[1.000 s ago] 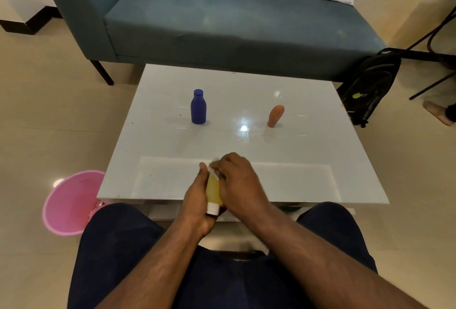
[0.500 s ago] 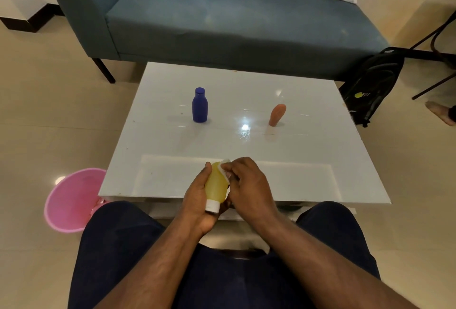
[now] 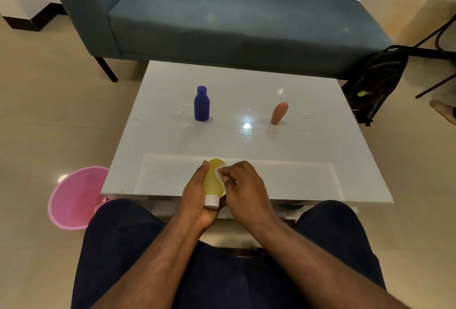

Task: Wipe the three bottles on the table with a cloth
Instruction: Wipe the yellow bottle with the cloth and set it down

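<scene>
My left hand [image 3: 195, 195] grips a yellow bottle [image 3: 212, 180] with a white cap, held over the table's near edge with the cap pointing toward me. My right hand [image 3: 243, 189] pinches a small white cloth [image 3: 220, 172] against the bottle's right side. A blue bottle [image 3: 201, 104] stands upright on the white table [image 3: 308, 155], left of centre. An orange bottle [image 3: 278, 113] stands right of centre, leaning slightly. Both are well beyond my hands.
A blue-grey sofa [image 3: 234, 19] runs along the table's far side. A pink bin [image 3: 74, 197] sits on the floor at the near left corner. A black backpack [image 3: 377, 81] leans at the right, beside a person's foot [image 3: 444, 111].
My right hand has slid the cloth along the yellow bottle toward its far end, exposing more of the bottle and cap. The left hand keeps its grip. The other bottles have not moved.
</scene>
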Tool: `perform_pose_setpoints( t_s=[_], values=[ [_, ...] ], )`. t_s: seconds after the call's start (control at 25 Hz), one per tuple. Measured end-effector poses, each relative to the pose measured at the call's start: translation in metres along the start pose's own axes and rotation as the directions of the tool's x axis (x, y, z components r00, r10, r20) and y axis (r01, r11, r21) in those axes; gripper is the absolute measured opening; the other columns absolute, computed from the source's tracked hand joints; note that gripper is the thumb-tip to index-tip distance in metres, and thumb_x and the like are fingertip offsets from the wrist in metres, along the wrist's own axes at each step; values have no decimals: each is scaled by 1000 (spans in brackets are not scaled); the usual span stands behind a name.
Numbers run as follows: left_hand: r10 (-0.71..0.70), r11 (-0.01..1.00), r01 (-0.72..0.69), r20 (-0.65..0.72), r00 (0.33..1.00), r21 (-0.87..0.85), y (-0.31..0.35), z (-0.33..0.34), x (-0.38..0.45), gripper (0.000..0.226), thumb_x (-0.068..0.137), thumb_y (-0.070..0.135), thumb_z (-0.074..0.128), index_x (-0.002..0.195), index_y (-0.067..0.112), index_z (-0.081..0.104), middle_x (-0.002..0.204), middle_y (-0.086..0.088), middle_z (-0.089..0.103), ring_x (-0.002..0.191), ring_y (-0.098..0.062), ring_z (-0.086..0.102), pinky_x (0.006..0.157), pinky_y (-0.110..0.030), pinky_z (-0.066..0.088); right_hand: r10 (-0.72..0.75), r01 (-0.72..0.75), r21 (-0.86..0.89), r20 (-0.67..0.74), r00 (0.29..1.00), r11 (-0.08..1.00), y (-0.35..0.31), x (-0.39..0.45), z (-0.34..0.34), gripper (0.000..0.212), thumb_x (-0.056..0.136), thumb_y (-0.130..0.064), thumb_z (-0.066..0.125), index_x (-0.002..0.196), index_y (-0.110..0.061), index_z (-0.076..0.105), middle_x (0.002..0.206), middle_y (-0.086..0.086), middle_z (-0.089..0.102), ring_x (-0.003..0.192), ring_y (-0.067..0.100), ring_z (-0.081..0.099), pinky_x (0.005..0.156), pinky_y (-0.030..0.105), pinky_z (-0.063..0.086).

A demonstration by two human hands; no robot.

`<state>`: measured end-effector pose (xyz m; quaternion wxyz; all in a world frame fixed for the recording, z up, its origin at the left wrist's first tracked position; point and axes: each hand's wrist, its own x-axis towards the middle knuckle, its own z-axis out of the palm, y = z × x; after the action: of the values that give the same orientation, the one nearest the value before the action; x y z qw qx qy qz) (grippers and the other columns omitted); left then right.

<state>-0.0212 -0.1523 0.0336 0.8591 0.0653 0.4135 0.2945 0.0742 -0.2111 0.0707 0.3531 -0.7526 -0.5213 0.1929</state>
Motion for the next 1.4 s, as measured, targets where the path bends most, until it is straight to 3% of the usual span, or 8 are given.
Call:
perform_pose_setpoints(
  t_s=[0.2, 0.36, 0.48, 0.6, 0.8, 1.0, 1.2, 1.4],
  values=[
    [-4, 994, 4, 0, 1000, -112, 2, -1, 8, 51, 99, 46, 55, 126, 3, 60, 100, -13, 69, 91, -24, 69, 68, -35, 63, -46, 42, 65, 53, 998, 997, -5, -28, 4, 26, 90, -5, 56, 107, -18, 69, 99, -8, 55, 91, 1, 54, 81, 5, 40],
    [11, 994, -11, 1, 1000, -107, 1, 1, 4, 45, 102, 43, 51, 121, 4, 62, 98, -12, 73, 84, -25, 71, 73, -38, 58, 14, -14, 33, -1, 1000, 999, 2, -8, 3, 25, 89, -3, 55, 102, -17, 70, 97, -6, 59, 90, 2, 54, 81, 13, 44],
    [32, 991, -39, -54, 998, -131, 3, -2, 7, 47, 102, 41, 53, 129, 3, 61, 103, -14, 73, 95, -26, 70, 76, -38, 60, -46, 45, 48, 36, 998, 998, -8, -24, 9, 23, 90, -3, 55, 103, -15, 69, 98, -4, 58, 91, 3, 55, 80, 13, 45],
    [108, 987, -117, -87, 990, -110, 3, -4, 9, 32, 103, 32, 53, 129, 15, 64, 100, -15, 74, 90, -26, 74, 74, -37, 61, -112, 109, 41, 82, 990, 993, -5, -33, 8, 21, 90, -6, 56, 103, -16, 70, 96, -4, 58, 88, 5, 56, 77, 15, 46],
    [109, 989, -113, -43, 993, -93, 2, 1, 2, 26, 106, 31, 48, 125, 24, 64, 106, -16, 70, 85, -27, 73, 73, -40, 58, -22, 22, -13, 9, 1000, 1000, 1, -13, 5, 25, 88, 0, 54, 102, -14, 71, 98, -2, 62, 90, 8, 58, 81, 23, 50],
    [121, 987, -129, -86, 989, -95, 3, -1, 3, 25, 105, 31, 51, 123, 21, 64, 100, -15, 71, 90, -28, 71, 70, -38, 59, -221, 226, -31, 109, 969, 974, -5, -30, 7, 32, 82, 2, 53, 104, -14, 70, 101, 0, 63, 93, 13, 58, 82, 23, 49],
    [91, 975, -104, -71, 993, -198, 5, -2, 6, 24, 104, 30, 52, 123, 19, 62, 100, -16, 67, 87, -27, 68, 58, -34, 60, -111, 111, 7, 15, 994, 994, 4, -24, 7, 25, 87, -1, 57, 104, -14, 71, 97, -4, 63, 88, 5, 58, 79, 19, 49],
    [88, 981, -104, -97, 991, -166, 5, -4, 8, 33, 104, 32, 51, 131, 15, 61, 114, -17, 69, 96, -27, 71, 64, -36, 63, -199, 197, 26, 74, 977, 980, -4, -27, 8, 27, 85, 2, 57, 103, -14, 71, 101, -1, 64, 93, 8, 58, 82, 17, 48]
  ],
)
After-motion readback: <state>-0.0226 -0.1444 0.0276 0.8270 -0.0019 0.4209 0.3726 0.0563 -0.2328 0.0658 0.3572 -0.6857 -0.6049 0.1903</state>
